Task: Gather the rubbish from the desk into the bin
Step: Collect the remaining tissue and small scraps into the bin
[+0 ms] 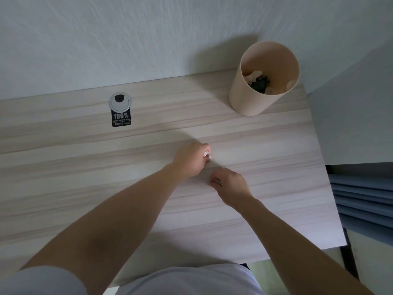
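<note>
A beige round bin (244,99) stands at the far right of the pale wooden desk (85,177), with white and dark scraps in its bottom. My left hand (190,160) rests mid-desk with its fingers closed around a small white and red scrap (206,155) that pokes out at the fingertips. My right hand (230,185) lies just to the near right of it, fingers curled down on the desk; whether it holds anything is hidden.
A round grey cable grommet (119,101) with a black "100%" tag (121,119) sits at the far left-centre by the wall. The desk's right edge (325,188) drops off beside a blue pleated curtain (365,201).
</note>
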`<move>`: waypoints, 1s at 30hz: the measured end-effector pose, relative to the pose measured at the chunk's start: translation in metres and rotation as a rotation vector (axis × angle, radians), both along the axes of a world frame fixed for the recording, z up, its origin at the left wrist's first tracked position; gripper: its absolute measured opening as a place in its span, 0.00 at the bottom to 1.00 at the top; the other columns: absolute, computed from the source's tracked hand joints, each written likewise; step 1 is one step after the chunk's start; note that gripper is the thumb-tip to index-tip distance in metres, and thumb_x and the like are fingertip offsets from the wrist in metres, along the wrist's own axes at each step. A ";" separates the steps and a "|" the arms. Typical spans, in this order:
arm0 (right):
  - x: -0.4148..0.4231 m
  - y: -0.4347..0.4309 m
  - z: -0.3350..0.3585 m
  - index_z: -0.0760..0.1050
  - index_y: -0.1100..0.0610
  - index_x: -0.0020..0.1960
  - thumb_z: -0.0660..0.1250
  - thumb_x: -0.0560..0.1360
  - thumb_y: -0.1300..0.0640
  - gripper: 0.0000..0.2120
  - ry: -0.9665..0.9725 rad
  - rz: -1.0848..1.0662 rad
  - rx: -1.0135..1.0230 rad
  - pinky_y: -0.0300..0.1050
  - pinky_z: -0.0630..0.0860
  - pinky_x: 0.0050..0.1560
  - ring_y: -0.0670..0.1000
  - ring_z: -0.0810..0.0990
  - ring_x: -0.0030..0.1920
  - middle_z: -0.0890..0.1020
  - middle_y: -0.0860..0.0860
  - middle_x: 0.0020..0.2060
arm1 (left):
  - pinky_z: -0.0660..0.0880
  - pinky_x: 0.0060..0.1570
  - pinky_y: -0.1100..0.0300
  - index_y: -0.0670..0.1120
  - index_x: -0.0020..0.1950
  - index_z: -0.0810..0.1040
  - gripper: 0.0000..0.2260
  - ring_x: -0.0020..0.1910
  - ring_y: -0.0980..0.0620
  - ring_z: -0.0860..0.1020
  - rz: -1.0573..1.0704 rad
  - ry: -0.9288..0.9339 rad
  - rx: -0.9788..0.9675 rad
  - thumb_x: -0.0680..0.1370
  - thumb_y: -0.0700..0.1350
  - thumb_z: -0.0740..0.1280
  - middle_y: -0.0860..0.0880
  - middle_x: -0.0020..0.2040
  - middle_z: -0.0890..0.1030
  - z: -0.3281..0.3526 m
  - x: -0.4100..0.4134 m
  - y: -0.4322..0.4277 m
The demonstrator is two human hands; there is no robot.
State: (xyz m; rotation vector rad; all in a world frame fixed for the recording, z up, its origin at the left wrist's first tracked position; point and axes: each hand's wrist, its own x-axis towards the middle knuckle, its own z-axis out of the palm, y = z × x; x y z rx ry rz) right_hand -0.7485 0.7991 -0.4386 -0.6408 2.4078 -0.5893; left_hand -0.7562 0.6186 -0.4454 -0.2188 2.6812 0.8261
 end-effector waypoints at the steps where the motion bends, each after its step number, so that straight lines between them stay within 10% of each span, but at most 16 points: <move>1: 0.000 0.000 -0.001 0.78 0.54 0.45 0.69 0.74 0.54 0.04 -0.003 0.004 0.007 0.45 0.70 0.38 0.54 0.78 0.42 0.81 0.47 0.44 | 0.71 0.43 0.56 0.49 0.49 0.78 0.05 0.47 0.42 0.78 -0.011 -0.004 -0.009 0.75 0.48 0.69 0.46 0.48 0.81 -0.001 -0.001 0.000; 15: -0.016 0.007 0.017 0.65 0.54 0.43 0.56 0.79 0.56 0.06 -0.218 -0.044 0.035 0.45 0.66 0.31 0.53 0.73 0.35 0.74 0.49 0.33 | 0.69 0.33 0.53 0.45 0.42 0.70 0.06 0.33 0.41 0.71 0.045 -0.029 0.057 0.76 0.46 0.57 0.46 0.33 0.73 0.013 0.016 -0.005; 22: -0.007 0.007 0.025 0.76 0.58 0.51 0.57 0.80 0.56 0.10 -0.168 -0.043 0.015 0.47 0.73 0.45 0.54 0.77 0.46 0.80 0.53 0.45 | 0.68 0.36 0.53 0.43 0.41 0.74 0.08 0.36 0.41 0.74 0.098 -0.019 0.054 0.78 0.44 0.60 0.43 0.35 0.77 0.034 0.046 -0.014; 30: -0.002 0.012 0.068 0.74 0.56 0.43 0.61 0.79 0.48 0.13 -0.055 -0.082 0.024 0.45 0.70 0.36 0.52 0.76 0.38 0.78 0.51 0.35 | 0.59 0.30 0.55 0.45 0.29 0.61 0.22 0.29 0.45 0.67 0.173 0.061 -0.021 0.78 0.56 0.62 0.49 0.25 0.66 0.082 0.077 -0.014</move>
